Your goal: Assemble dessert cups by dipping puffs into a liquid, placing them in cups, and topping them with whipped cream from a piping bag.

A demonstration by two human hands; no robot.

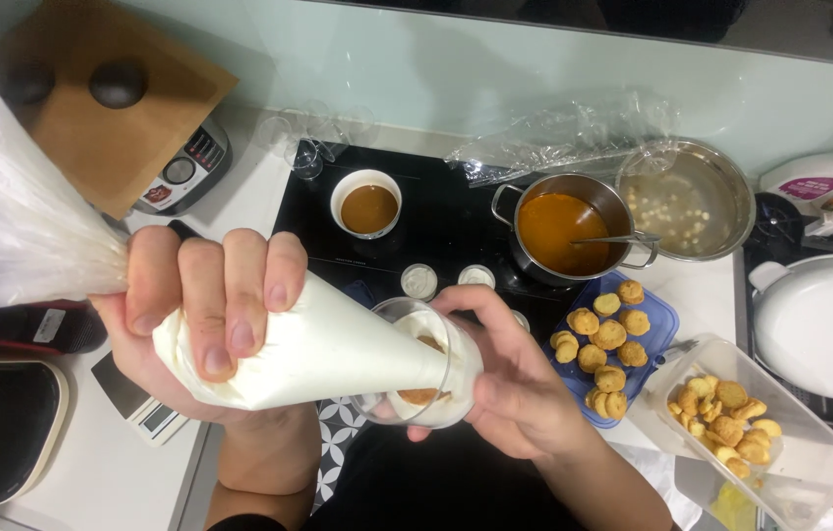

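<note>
My left hand (202,320) squeezes a clear piping bag (318,346) filled with white cream. The bag's twisted loose end fans out to the upper left. Its tip points right, into a small clear glass (441,391). My right hand (515,385) holds this glass tilted toward the bag. White cream and a brown biscuit layer show inside the glass.
On the black hob stand a white cup of brown liquid (367,206), two small cream-filled cups (446,279), a pot of orange sauce (562,231) and a steel bowl (697,202). A blue tray (660,324) and a clear tub (798,462) hold small round biscuits. A kitchen scale (141,403) lies left.
</note>
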